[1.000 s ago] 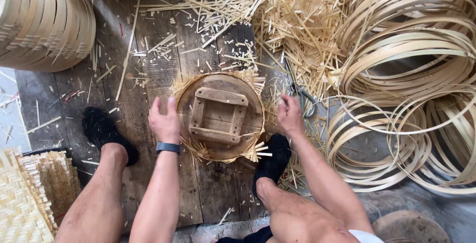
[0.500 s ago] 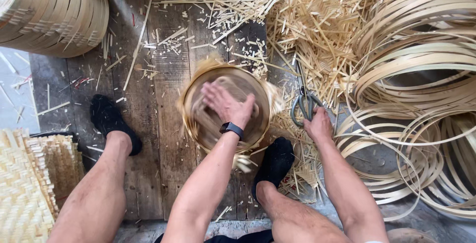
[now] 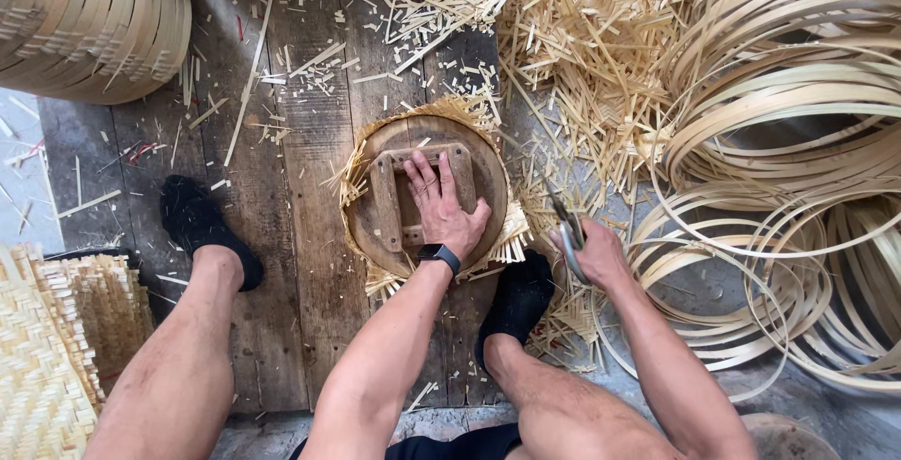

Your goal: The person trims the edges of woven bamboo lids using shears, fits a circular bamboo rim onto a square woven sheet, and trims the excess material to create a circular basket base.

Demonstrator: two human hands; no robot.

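A round wooden disc [image 3: 375, 225] with a square wooden frame on top lies on the plank floor, pressing down a woven bamboo mat whose frayed strip ends [image 3: 511, 244] stick out around its rim. My left hand [image 3: 441, 202] lies flat on the disc's frame, fingers spread, a dark watch on the wrist. My right hand [image 3: 591, 253] is to the right of the disc and grips a pair of metal shears [image 3: 566, 230], blades pointing up and away from me. My two feet in black socks [image 3: 202, 230] rest on either side of the disc.
Loose bamboo offcuts [image 3: 582, 66] cover the floor behind and right of the disc. Coiled bamboo hoops [image 3: 798, 141] pile up at the right. A stack of bamboo rings [image 3: 84, 19] stands at the top left. Woven mats [image 3: 47, 357] lie at the bottom left.
My left hand has moved from the disc's left edge onto its top. My right hand has picked the shears up off the floor and drawn them nearer the disc.
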